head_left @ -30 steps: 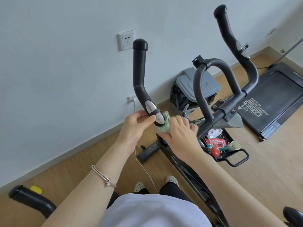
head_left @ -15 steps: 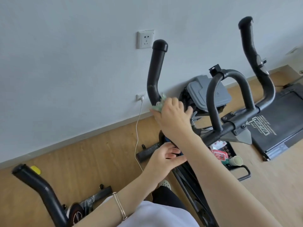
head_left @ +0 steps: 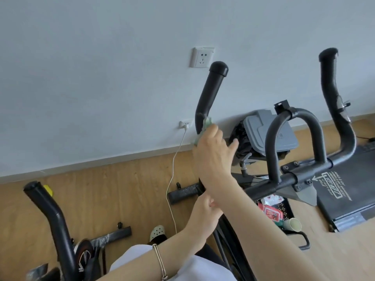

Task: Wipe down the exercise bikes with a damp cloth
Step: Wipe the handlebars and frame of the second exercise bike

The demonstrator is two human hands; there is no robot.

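Observation:
A black exercise bike stands before me; its left handlebar [head_left: 211,92] rises toward the wall and its right handlebar [head_left: 332,94] rises at the far right. My right hand [head_left: 213,157] grips a pale green cloth [head_left: 204,129] wrapped around the lower bend of the left handlebar. Lower down, my left hand [head_left: 205,211] sits by the bike's frame, partly hidden under my right forearm; what its fingers hold is hidden. The centre loop bar [head_left: 294,122] arches to the right of my hands.
A second bike's handlebar [head_left: 48,205] stands at lower left. A white cable [head_left: 172,191] hangs from a low wall socket to the floor. A grey-lidded bin [head_left: 269,132] sits by the wall, a treadmill [head_left: 349,189] at right, a black basket [head_left: 280,211] with packets and a cup below.
My right hand slid the cloth up the left handlebar from the sensor grip to the bend. My left hand let go of the handlebar and dropped to the frame. The view tilted left.

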